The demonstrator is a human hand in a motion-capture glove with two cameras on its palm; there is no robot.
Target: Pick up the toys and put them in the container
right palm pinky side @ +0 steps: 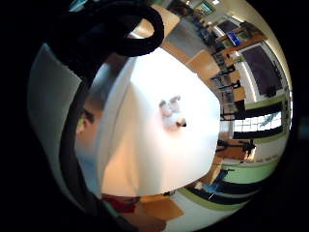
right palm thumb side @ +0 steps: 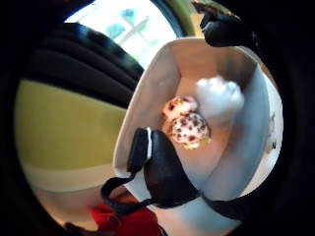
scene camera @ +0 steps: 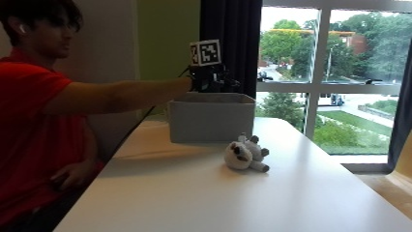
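While the gloved right hand (scene camera: 212, 79) hovers over the grey fabric container (scene camera: 209, 118), I can't tell whether its fingers are spread or curled, and nothing shows in it. Inside the container sit a spotted plush ball-shaped toy (right palm thumb side: 189, 130), a second spotted one (right palm thumb side: 178, 106) touching it, and a white fluffy one (right palm thumb side: 219, 96). One small grey-white plush animal (scene camera: 246, 153) lies on the white table (scene camera: 257, 203), just in front of the container. Risks, my guess: soft-walled container tips or slides if the hand snags its rim on exit; plush is squashy, so a shallow pinch may slip.
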